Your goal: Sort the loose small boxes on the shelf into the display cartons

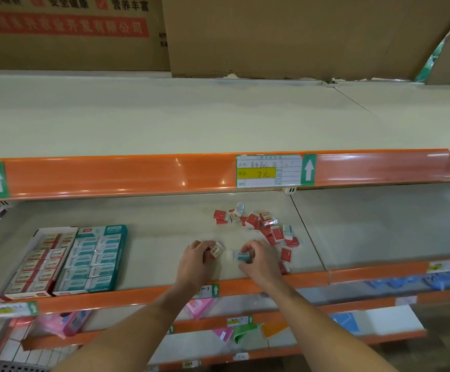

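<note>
Your left hand (195, 260) sits low on the shelf (159, 237), its fingers curled around a small red-and-white box (216, 250) that pokes out at the hand's 2 o'clock. Just beside it, at 3 o'clock, your right hand (258, 260) pinches a small teal-and-white box (242, 256) between thumb and fingertips; the two boxes are near each other but apart. Both forearms reach in from 6 o'clock over the orange front rail (138, 298).

From your right hand, the pile of loose small boxes (261, 224) spreads from 12 o'clock round to 3 o'clock, mostly red ones with a few teal ones mixed in, lying at all angles; a couple lie just at the hand's right edge, near the rail.

Well away at 9 o'clock from your left hand stand the two display cartons, side by side and touching: the teal display carton (95, 260) nearer to you, filled with rows of teal-and-white boxes, and the red display carton (34, 264) on its far side, filled with red-and-white ones.

At 12 o'clock above everything runs the upper shelf's orange rail, carrying a price label (268, 171) with a yellow field and a green arrow tag (308, 169) beside it. Large cardboard cartons (285, 36) stand at the back of the upper shelf.
</note>
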The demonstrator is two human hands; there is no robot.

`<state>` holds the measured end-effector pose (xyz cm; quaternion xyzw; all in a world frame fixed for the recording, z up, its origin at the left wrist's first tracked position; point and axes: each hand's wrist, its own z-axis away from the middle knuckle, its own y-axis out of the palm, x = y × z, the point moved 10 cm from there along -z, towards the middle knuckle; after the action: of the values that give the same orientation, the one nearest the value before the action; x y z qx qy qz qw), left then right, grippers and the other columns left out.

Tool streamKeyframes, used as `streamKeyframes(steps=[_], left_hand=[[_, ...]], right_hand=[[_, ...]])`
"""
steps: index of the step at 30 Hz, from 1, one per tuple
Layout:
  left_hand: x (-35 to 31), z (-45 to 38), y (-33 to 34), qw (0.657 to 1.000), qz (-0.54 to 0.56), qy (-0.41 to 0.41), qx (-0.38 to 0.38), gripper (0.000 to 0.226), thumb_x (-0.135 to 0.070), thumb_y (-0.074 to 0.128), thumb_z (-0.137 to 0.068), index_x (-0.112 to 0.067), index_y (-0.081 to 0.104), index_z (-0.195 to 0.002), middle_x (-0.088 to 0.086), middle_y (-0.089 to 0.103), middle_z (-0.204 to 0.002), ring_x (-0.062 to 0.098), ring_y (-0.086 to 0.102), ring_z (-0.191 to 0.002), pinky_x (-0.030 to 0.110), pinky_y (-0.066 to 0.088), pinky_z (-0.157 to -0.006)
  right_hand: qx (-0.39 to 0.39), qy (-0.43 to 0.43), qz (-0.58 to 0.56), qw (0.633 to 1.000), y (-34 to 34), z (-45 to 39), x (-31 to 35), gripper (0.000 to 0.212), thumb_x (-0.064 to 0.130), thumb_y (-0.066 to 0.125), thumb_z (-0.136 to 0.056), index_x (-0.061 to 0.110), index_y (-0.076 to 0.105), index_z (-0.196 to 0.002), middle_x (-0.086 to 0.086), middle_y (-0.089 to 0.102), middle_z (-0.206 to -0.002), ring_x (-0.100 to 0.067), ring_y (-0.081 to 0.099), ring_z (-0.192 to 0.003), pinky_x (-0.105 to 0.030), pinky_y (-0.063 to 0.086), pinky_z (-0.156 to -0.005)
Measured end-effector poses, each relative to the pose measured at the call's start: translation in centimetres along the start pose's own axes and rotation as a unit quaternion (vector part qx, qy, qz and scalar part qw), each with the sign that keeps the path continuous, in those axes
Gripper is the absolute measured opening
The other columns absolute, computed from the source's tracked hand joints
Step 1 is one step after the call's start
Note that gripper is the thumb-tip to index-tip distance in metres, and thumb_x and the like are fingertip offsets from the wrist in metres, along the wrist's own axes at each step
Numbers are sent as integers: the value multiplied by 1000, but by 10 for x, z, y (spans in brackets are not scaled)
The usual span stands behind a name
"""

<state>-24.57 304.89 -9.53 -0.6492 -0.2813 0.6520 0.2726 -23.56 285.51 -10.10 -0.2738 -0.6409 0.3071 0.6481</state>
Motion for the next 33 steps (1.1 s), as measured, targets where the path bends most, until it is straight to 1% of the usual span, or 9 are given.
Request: streamKeyframes(steps=[4, 7, 11, 14, 18, 21, 25, 30, 33], left_hand=[[0, 0, 1, 1000, -20, -3, 1, 39, -18, 58, -93, -24, 57, -131, -2, 57, -122, 17, 47, -113, 28, 43, -94], [-3, 0, 2, 1000, -23, -3, 3, 38, -24, 55, -96, -25, 53, -134, -2, 58, -122, 18, 51, -113, 32, 48, -95], [-9, 1, 11, 998, -52, 10, 41, 39, -33, 48, -97, -30, 49, -137, 0, 65, -116, 18, 59, -102, 37, 54, -87], [-13, 1, 16, 991, -103, 39, 70, 42, -33, 45, -98, -35, 44, -140, -1, 64, -118, 17, 59, -102, 32, 54, -85], [-22, -1, 23, 970, -192, 90, 114, 45, -38, 40, -101, -40, 34, -145, -3, 58, -116, 17, 55, -102, 30, 50, -81], [-20, -3, 20, 972, -193, 74, 114, 41, -40, 42, -99, -36, 41, -140, 1, 50, -117, 21, 56, -103, 33, 52, -84], [-9, -7, 7, 984, -162, 17, 73, 36, -48, 55, -92, -28, 52, -121, 4, 41, -119, 26, 58, -97, 37, 52, -87], [-5, -8, 4, 985, -149, 27, 77, 32, -43, 59, -90, -28, 58, -119, 0, 48, -118, 24, 58, -102, 34, 50, -87], [-1, -7, -3, 990, -118, 28, 68, 30, -38, 59, -91, -28, 62, -119, 0, 53, -115, 23, 57, -104, 32, 48, -88]], right_hand=[[2, 2, -17, 1000, 0, -1, -2, 44, 17, 84, -72, 27, 63, -109, 14, 56, -103, -8, 59, -100, -28, 55, -88], [-2, 0, -11, 1000, 0, -1, 0, 45, 16, 82, -74, 26, 63, -114, 15, 55, -102, -8, 59, -102, -30, 54, -90], [-3, -8, 0, 1000, -1, 0, 0, 44, 17, 80, -78, 24, 64, -118, 15, 54, -104, -7, 58, -104, -20, 49, -90], [-4, -13, 8, 1000, -2, -1, 1, 43, 18, 78, -79, 23, 65, -120, 12, 56, -106, -8, 57, -106, -23, 49, -93], [-6, -20, 42, 999, -4, -1, 4, 36, 24, 76, -83, 25, 67, -118, 8, 60, -109, -8, 55, -104, -11, 35, -81], [-8, -20, 59, 998, -4, -1, 4, 34, 29, 76, -83, 27, 68, -116, 8, 60, -108, -7, 55, -100, -15, 36, -82], [-26, -32, 85, 996, -7, 0, 8, 30, 32, 76, -83, 28, 69, -112, 10, 60, -105, -8, 54, -99, -31, 44, -93], [-38, -41, 82, 995, -5, 3, 17, 29, 25, 73, -86, 24, 67, -115, 11, 62, -108, -8, 53, -105, -21, 40, -91], [-34, -28, 55, 998, -2, 6, 21, 29, 23, 71, -89, 24, 64, -117, 12, 58, -109, -8, 51, -107, -21, 42, -93]])
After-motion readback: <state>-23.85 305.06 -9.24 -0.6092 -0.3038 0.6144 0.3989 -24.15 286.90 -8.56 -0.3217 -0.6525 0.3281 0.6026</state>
